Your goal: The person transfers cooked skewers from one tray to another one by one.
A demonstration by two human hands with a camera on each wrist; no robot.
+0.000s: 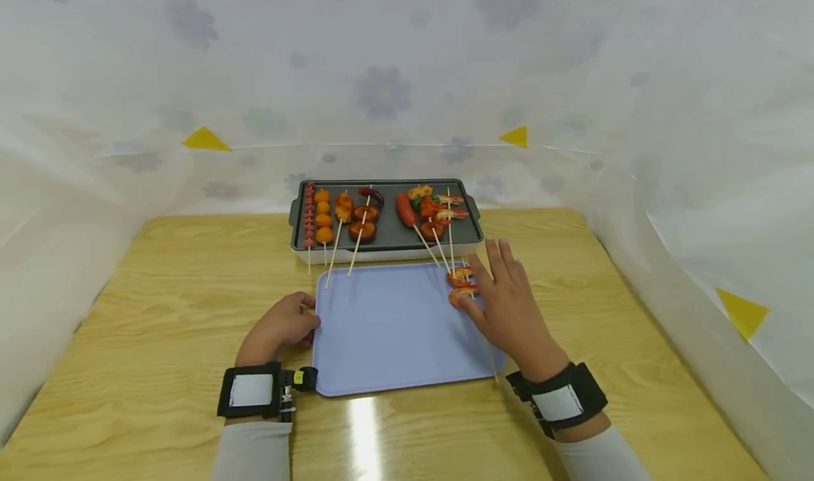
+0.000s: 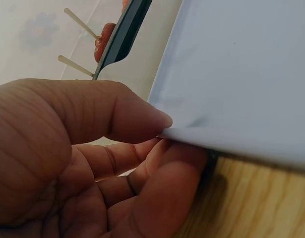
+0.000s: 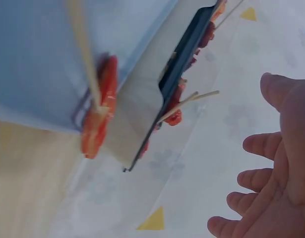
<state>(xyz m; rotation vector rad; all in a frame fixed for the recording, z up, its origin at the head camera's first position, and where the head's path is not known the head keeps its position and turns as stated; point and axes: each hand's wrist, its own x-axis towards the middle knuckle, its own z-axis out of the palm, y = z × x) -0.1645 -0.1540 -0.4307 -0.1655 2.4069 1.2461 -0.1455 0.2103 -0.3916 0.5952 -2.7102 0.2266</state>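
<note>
A pale blue tray (image 1: 394,333) lies on the table in front of the grill pan. At its left edge my left hand (image 1: 289,322) pinches the rim, thumb on top and fingers beneath, as the left wrist view shows. My right hand (image 1: 505,304) is over the tray's right side with its fingers spread. Beside it a shrimp skewer (image 1: 461,277) lies along the tray's right edge, its stick running past the near right corner. In the right wrist view the shrimp skewer (image 3: 100,119) is apart from the right hand (image 3: 271,168), which holds nothing.
Behind the tray stands a dark grill pan (image 1: 388,234) on a white base. On it are several skewers, among them orange balls (image 1: 323,216), a sausage (image 1: 405,210) and shrimp (image 1: 450,214). Some sticks overhang the tray. A flowered sheet (image 1: 381,92) surrounds the table (image 1: 184,290).
</note>
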